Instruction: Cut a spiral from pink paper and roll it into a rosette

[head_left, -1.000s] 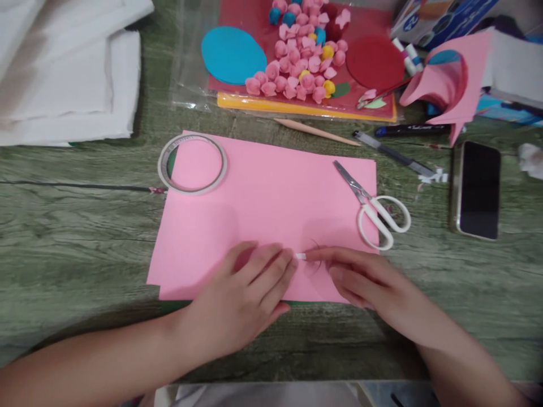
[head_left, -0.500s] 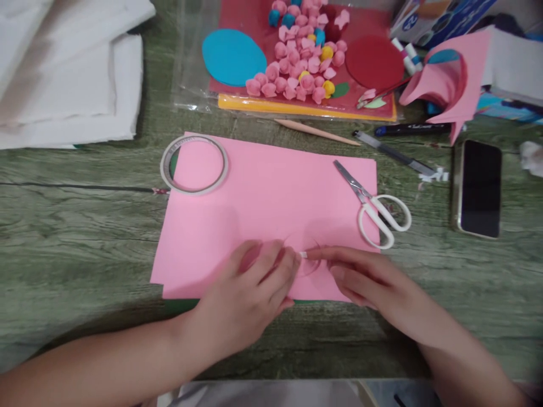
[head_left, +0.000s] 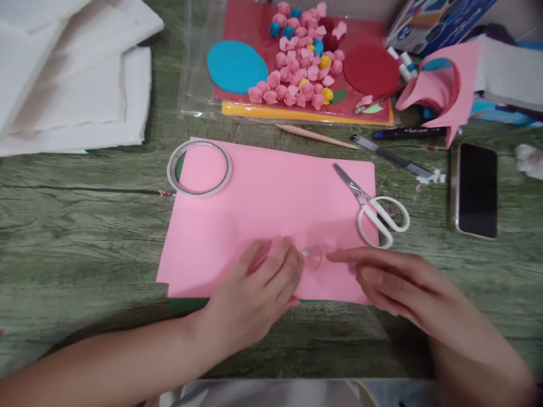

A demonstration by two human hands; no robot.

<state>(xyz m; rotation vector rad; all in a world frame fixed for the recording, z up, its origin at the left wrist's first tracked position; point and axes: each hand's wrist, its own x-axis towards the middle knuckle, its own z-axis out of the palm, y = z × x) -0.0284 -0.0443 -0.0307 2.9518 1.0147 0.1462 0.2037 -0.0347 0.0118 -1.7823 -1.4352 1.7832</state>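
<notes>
A pink foam sheet [head_left: 263, 209] lies on the green wood-grain table [head_left: 76, 237]. My left hand [head_left: 258, 288] rests on the sheet's near edge with its fingers pressed together. They pinch the white end of a thin, clear tape strip [head_left: 313, 257] that curls up just past the fingertips. My right hand [head_left: 394, 280] hovers a little to the right of the strip, index finger stretched toward it, holding nothing. White-handled scissors [head_left: 375, 209] lie on the sheet's right edge. A tape roll [head_left: 199, 168] sits on its far left corner.
At the back, red and yellow foam sheets [head_left: 258, 17] carry several small pink foam roses [head_left: 297, 85], a blue oval [head_left: 237, 66] and a red disc [head_left: 371, 69]. A wooden stick [head_left: 316, 136], pens [head_left: 394, 158], a phone [head_left: 477, 189], a cut pink piece [head_left: 441, 93] and white cloth [head_left: 68, 85] lie around.
My right hand has let go of the strip and drawn back to the right. The clear strip now curls free at my left fingertips. The view has shifted slightly.
</notes>
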